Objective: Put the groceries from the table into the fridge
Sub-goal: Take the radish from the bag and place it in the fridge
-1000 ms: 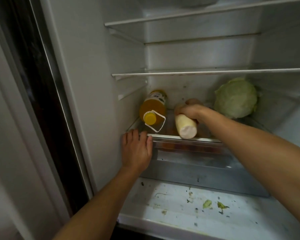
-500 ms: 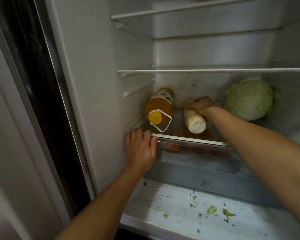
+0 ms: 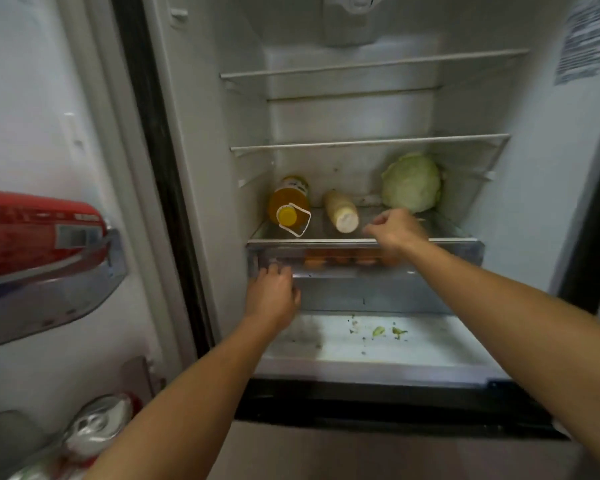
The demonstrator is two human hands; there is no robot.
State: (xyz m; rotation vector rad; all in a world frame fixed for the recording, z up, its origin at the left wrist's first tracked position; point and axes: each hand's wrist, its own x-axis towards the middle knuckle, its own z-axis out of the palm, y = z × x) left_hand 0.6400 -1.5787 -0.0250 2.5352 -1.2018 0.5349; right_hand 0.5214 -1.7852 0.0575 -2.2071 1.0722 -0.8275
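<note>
The white fridge is seen open. Three groceries are laid on the btm glass shelf.

- An orange-filled clear plastic bottle w/ yellow cap and white loop handle is laid on its side at the shelf's left edge, cap twd the front edge.
- Just beside it, twd the middle, a pale whitish cylindrical radish is laid lengthwise, cut end twd the front edge.
- A round pale-green cabbage is set in the back right corner, well apart from the bottle.

The right grip is held over the shelf's front edge, near the radish's cut end but apart from it. Its fingers are loosely curled and nothing is held.

The left grip is placed against the clear plastic drawer front, under the shelf's front left corner. Its fingertips are blurred, so whether they are spread or hooked on cannot be told.

Orange rounded items are seen through the drawer front; their kind is not clear. Green leaf scraps are scattered on the white fridge floor.

On the door at left, a red packet is kept in a clear door bin. Silvery foil bags are kept lower down.
</note>
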